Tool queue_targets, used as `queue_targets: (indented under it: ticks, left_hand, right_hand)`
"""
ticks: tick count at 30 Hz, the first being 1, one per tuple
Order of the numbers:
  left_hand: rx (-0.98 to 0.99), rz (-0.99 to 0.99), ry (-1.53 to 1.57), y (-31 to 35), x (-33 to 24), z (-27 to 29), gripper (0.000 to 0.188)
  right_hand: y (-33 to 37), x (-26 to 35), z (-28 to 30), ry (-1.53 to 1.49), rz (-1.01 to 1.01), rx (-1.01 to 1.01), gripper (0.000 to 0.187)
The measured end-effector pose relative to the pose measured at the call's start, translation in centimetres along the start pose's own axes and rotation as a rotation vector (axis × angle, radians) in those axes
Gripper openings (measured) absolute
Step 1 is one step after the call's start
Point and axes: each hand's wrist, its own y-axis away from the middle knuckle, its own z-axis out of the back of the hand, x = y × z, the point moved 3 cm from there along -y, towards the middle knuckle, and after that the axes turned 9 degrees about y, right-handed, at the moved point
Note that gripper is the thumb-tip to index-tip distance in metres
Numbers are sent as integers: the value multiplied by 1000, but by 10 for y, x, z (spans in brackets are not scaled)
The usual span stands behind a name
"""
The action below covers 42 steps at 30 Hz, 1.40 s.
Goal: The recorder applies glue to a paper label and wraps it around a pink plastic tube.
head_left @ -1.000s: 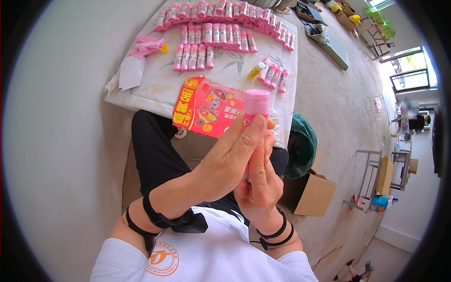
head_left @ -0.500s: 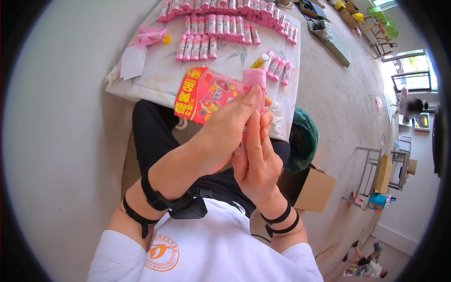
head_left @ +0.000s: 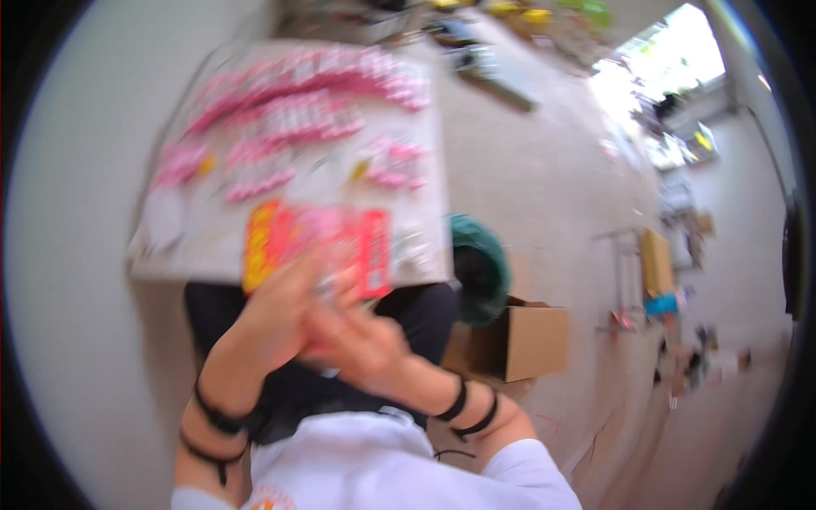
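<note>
Motion smears my hands, which are together over the table's near edge. My left hand is closed around a pink roll, whose upper end shows above the fingers. My right hand presses against its lower part from the right; its fingers are blurred and partly overlap the left hand. Behind the roll lies a red and yellow printed cardboard sheet. Several similar pink rolls sit just beyond it, beside a small yellow-ended tube.
Rows of pink rolls fill the far part of the white-covered table. Crumpled pink plastic and a white sheet lie at left. A green-lined bin and an open cardboard box stand right of my legs.
My view has shifted, so the table appears lower and farther left. Both hands have come down nearer my lap with the pink roll, and my right hand has turned more sideways.
</note>
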Motion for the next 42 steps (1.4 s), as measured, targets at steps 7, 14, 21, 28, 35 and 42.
queue_targets:
  ticks: [7, 14, 21, 28, 35, 42]
  left_hand:
    - [-130, -35, -85, 10, -2, 10, 31]
    - [-225, -95, -161, -14, 10, 24, 34]
    - [-250, -134, -202, -19, 13, 24, 36]
    - [-252, -147, -223, -25, 17, 24, 40]
    - [-311, -159, -169, -27, 17, 26, 49]
    - [-80, -78, -217, -31, 3, 4, 74]
  right_hand:
    - [15, 11, -38, -163, -57, -81, 59]
    - [22, 1, -39, -115, -96, -80, 48]
    - [28, -2, -42, -106, -113, -50, 48]
    - [34, -9, -49, -65, -97, -13, 50]
    - [34, -10, -54, -28, -69, 27, 57]
    - [18, -11, -33, -38, -70, -54, 50]
